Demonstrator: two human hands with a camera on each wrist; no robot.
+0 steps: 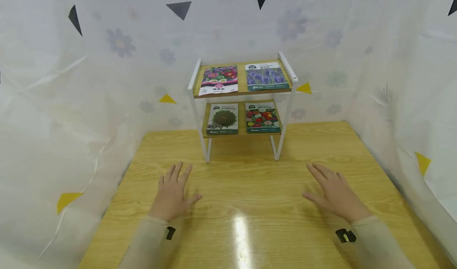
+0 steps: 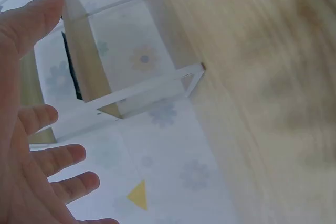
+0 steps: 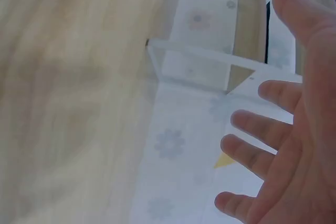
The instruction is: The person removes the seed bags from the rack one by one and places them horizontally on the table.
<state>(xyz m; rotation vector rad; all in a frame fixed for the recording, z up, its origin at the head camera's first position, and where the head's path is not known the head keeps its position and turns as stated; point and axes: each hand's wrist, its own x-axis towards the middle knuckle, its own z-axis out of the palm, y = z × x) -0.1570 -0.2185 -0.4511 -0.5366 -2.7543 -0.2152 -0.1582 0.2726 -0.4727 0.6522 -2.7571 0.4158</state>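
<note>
My left hand hovers over the left part of the table, fingers spread and holding nothing. On the right, my right hand is held out likewise, fingers extended, nothing in it. Beyond both hands stands a two-tier shelf with a white frame. Its upper board bears a pink-and-purple flower seed packet and a lavender-coloured flower packet. On the lower board lie a sunflower packet and a packet with red and mixed blooms. Neither hand touches the shelf.
The wooden table extends from the shelf to the near edge of view. A pale curtain with printed flowers and triangles surrounds it at the back and sides. Dark bands sit at both wrists.
</note>
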